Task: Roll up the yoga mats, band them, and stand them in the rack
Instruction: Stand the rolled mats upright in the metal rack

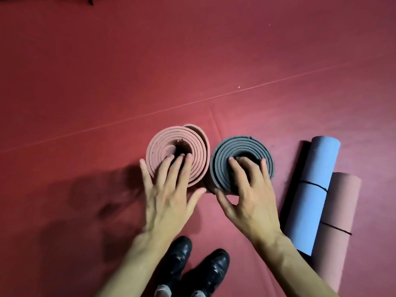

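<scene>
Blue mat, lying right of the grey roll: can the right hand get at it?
Probably yes. The blue mat lies exposed on the floor just beyond the right hand, nothing between; the hand must first release the grey roll.

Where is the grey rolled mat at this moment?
Head view, just right of centre: the grey mat stands on end under the right hand, between the upright pink roll and the blue roll lying on the floor.

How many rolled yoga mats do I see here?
4. Pink mat standing under the left hand; grey mat standing under the right hand; blue mat and second pink mat lying at right. A dark one may hide beside the blue.
</scene>
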Tool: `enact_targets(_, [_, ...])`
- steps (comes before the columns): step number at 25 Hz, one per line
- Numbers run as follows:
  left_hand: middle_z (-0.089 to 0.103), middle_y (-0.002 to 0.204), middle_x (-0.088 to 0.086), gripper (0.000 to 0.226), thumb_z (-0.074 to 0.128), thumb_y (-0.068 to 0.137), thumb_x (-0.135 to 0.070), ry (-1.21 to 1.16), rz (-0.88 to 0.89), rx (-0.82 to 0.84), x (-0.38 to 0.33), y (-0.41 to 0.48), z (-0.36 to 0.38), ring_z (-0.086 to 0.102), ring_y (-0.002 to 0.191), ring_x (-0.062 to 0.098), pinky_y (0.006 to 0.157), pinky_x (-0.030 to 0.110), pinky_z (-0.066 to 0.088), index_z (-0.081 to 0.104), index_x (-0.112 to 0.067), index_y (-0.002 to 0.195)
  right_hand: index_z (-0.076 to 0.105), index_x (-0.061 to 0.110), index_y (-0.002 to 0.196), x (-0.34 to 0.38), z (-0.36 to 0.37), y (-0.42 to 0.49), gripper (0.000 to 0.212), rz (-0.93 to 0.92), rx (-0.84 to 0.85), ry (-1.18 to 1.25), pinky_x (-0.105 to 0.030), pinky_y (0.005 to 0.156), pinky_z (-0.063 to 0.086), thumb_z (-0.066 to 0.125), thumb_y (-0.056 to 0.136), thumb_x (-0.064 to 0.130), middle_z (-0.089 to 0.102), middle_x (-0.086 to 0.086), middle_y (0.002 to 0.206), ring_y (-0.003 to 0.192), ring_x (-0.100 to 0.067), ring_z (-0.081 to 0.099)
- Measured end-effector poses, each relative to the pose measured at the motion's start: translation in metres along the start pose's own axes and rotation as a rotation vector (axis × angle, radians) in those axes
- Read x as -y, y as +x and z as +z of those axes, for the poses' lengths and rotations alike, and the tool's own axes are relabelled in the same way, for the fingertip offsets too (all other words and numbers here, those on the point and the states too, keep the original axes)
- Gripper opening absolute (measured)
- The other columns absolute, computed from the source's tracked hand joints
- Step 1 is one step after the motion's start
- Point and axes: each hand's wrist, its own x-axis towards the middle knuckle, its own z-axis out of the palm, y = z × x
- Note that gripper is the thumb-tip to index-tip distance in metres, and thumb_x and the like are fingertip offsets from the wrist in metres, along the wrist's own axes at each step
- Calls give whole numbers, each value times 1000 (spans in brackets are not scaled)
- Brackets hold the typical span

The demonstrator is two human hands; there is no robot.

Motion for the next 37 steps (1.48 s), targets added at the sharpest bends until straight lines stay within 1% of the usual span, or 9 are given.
enact_targets(2, [68,119,4,82,77,78,-53,56,-37,67,-1,15,-8,56,127,28,119,71,6,56,-8,142,44,-2,145,5,-3,7,86,106,75,-88,-52,125,19,72,85,53,62,-12,116,111,-31,59])
enact_targets(4, [71,100,3,70,81,73,-52,36,-78,83,-2,30,-15,61,113,27,121,68,8,66,-8,126,47,-4,139,11,-3,16,87,167,122,-148,-52,125,17,72,83,58,67,-12,105,101,-32,62])
enact_targets(9, [70,93,1,62,81,75,-48,-37,-79,62,-4,40,-12,61,108,27,122,65,12,66,-10,121,59,6,94,25,-2,35,51,153,138,-204,-54,123,19,74,84,54,64,-8,73,84,-34,61])
enact_targets(13, [71,92,-1,58,87,70,-35,-97,-123,92,-5,41,-15,62,103,27,120,69,12,69,-13,119,63,15,91,28,-12,39,39,211,231,-345,-59,112,32,70,83,52,70,-3,76,86,-32,63])
enact_targets(16, [71,92,-5,59,93,62,-21,-127,-212,187,2,49,-37,61,106,25,107,78,27,72,-17,116,58,23,84,45,-33,50,24,265,291,-390,-47,88,39,71,78,42,70,5,81,88,-27,62])
enact_targets(19, [72,102,-5,63,90,64,-24,-162,-231,191,18,67,-68,59,110,27,99,65,45,70,-19,123,65,21,88,67,-51,74,33,195,280,-369,-43,79,38,52,79,49,70,4,82,88,-27,62])
enact_targets(23, [71,111,-8,60,87,70,-32,-169,-297,150,44,114,-130,56,118,23,102,57,41,69,-24,127,63,18,77,114,-88,138,38,125,242,-389,-44,76,39,41,81,49,69,0,75,84,-31,62])
enact_targets(30, [67,103,-10,66,96,50,-33,-154,-305,-98,112,167,-241,62,103,22,93,57,45,75,-27,112,67,16,76,204,-150,238,40,58,149,-320,-40,63,47,44,79,49,69,1,71,78,-30,63])
enact_targets(37, [62,105,-6,66,97,54,-26,-165,-320,-295,199,275,-304,61,100,22,99,61,39,74,-22,116,75,15,111,264,-153,382,53,-25,28,-234,-38,70,51,46,82,49,73,3,97,97,-25,65])
